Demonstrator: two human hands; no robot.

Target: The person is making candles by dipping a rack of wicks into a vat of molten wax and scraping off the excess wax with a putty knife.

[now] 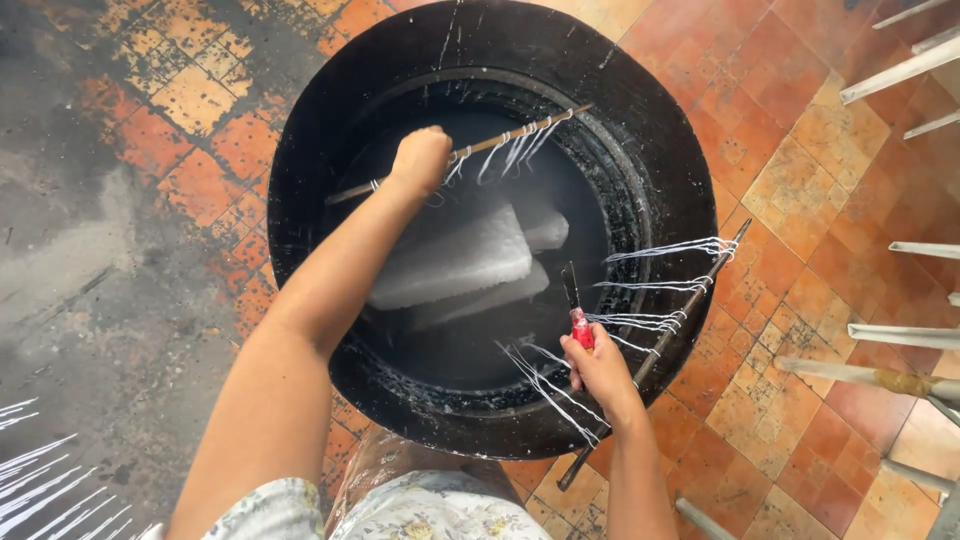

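1. Knife (574,305) with a red handle stands upright in the right hand (598,368), fist closed around it, at the near rim of the black vat (660,150).
2. Beside that hand a dark rod (660,345) strung with white wicks (650,285) lies across the rim.
3. White wax slabs (455,265) sit in the liquid.
4. Farther in, the left hand (420,158) grips a wooden stick (500,140) hung with wicks.
5. Orange tiled floor (790,200) surrounds the vat.

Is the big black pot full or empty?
Partly full. The pot holds dark liquid well below its rim, with pale white slabs lying in it. How deep the liquid goes cannot be told.
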